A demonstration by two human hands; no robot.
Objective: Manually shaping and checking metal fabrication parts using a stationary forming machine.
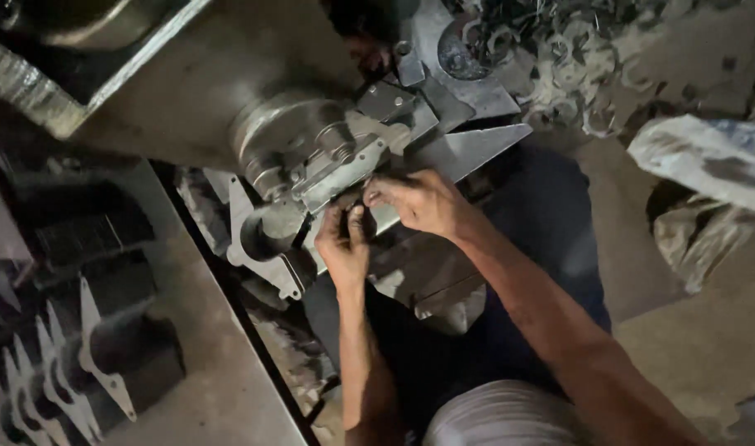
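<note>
A grey metal press machine (311, 149) with a round cylinder and bolted plates fills the upper middle. Under it sits a flat metal bracket (266, 235) with a large round hole. My left hand (343, 248) pinches something small and dark at the bracket's right edge, fingers closed. My right hand (418, 202) rests beside it, fingertips pressing on the same spot under the machine's clamp plate. What the fingers hold is hidden in shadow.
A row of stamped metal brackets (63, 372) stands stacked at the lower left on a bench (204, 363). A heap of metal scrap rings (559, 49) lies at the top right. A white sack (707, 157) lies at the right edge. My dark trousers (542, 239) are below.
</note>
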